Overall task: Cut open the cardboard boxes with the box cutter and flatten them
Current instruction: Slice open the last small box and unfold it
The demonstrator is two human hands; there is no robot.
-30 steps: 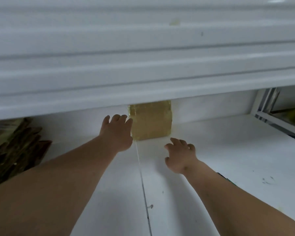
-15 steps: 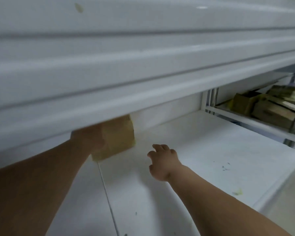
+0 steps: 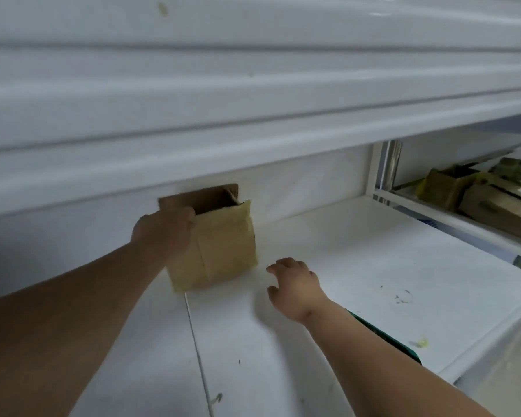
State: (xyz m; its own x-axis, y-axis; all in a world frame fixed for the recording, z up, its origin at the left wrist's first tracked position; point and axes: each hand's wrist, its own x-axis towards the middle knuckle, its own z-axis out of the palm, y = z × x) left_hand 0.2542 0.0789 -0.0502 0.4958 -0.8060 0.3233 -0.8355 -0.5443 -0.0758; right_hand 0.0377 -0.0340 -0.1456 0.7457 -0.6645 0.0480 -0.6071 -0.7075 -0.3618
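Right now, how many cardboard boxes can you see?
3 at least. One cardboard box on the white shelf, gripped by the left hand. Two more boxes sit on the next rack; others may be hidden there.

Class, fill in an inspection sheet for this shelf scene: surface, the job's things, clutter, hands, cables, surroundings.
Surface: white shelf, scuffed, seam down the middle.
Job's things: one cardboard box, taped, top open; box cutter nothing seen.
Clutter: small yellowish scrap near the front edge.
Hands: left hand grips the box's top edge; right hand hovers beside it, holding nothing.
Cables: nothing seen.
Surroundings: upper shelf overhead; more boxes on the neighbouring rack.
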